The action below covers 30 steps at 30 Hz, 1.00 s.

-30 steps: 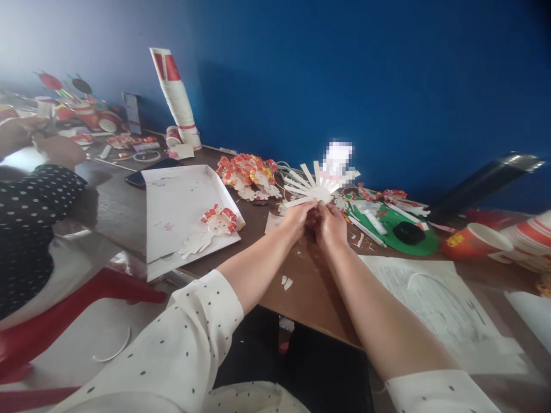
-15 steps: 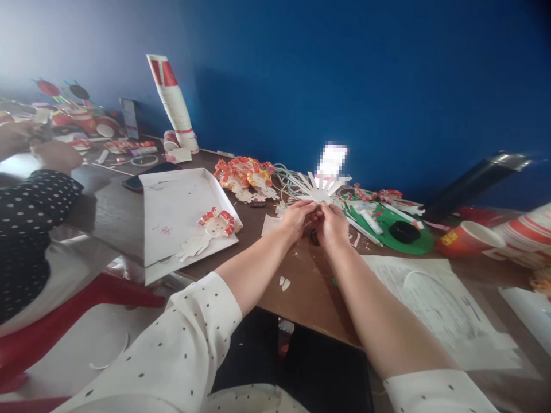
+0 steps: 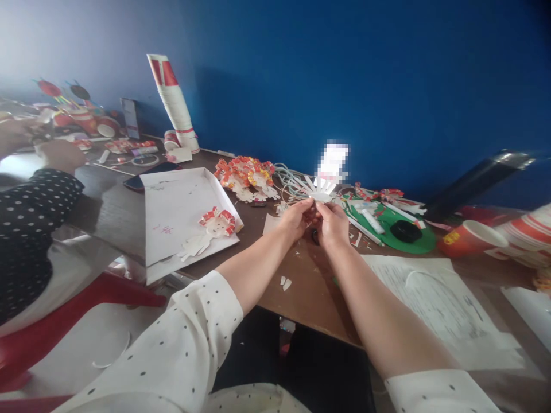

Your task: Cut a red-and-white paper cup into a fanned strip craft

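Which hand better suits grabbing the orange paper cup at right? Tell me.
Probably the right hand: nearer the cup, though it and the left hand hold the white fringed paper cutout.

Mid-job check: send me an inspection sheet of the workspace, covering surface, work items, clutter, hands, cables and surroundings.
Surface: brown table, small white scraps near its front edge.
Job's things: white paper cutout with fanned strips, held above the table.
Clutter: pile of red-and-orange paper crafts; flat green disc; orange-red paper cup.
Hands: left hand and right hand both pinch the cutout.
Cables: pale looped cord beyond the hands, ends unclear.
Surroundings: blue wall; co-worker's black dotted sleeve at left.
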{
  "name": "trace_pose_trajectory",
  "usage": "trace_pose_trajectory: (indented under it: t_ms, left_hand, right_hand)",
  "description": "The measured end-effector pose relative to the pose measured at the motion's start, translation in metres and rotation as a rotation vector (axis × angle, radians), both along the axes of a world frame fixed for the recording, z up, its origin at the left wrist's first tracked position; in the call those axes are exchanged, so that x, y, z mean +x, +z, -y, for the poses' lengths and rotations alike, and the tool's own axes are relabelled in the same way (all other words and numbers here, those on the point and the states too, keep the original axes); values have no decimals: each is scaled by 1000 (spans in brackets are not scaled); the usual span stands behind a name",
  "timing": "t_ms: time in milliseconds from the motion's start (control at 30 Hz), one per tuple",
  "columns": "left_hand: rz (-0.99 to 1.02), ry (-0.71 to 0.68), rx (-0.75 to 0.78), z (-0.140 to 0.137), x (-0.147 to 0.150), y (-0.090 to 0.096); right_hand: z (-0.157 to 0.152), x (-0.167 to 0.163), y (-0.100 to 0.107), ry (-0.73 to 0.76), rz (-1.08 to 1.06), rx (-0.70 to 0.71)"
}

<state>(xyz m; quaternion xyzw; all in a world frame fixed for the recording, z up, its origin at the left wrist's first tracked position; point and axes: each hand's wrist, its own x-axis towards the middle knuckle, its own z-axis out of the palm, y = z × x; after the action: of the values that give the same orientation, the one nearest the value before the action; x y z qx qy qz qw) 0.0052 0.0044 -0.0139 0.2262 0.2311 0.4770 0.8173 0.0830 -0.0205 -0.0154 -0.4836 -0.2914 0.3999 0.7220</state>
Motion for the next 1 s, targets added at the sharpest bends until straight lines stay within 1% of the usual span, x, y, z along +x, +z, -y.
trace_pose_trajectory:
  t_ms: [133,367,567,767,1000]
  left_hand:
    - [11,-19,-11,-1,-1,0]
    - [0,9,-15,1,-1,4]
    - [-19,-16,51,2,-1,2]
    - [-51,4,83,-1,-1,-1]
    - [-64,29,109,-2,-1,-1]
  right_hand:
    - [1,-1,1,-20,-14,-6]
    - [4,1,6,50,-116,4]
    - [4,2,7,29,-79,4]
    - [3,3,5,-54,-21,-7]
    - [2,7,4,-38,68,-26]
